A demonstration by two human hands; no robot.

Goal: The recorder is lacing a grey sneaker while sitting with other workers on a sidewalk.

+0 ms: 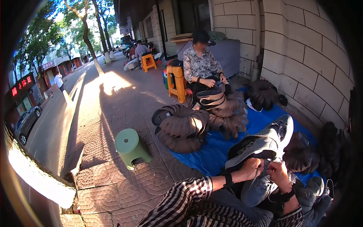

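Observation:
My left hand (251, 168) reaches in from a striped sleeve with a black wristband and grips the opening of a grey sneaker (264, 140) with a dark sole. The sneaker is held up, toe pointing up and to the right. My right hand (279, 173) is closed right beside the left, on the same sneaker's rim, with a thin lace (259, 174) hanging between the two hands. A second grey sneaker (255, 191) lies just under my hands, against my lap.
A blue tarp (211, 151) covers the paving, with long curved rows of stacked dark shoes (185, 128). Across it a person (202, 68) sits on an orange stool (177, 81) handling shoes. A green plastic stool (130, 146) stands left; a stone wall (302, 56) rises right.

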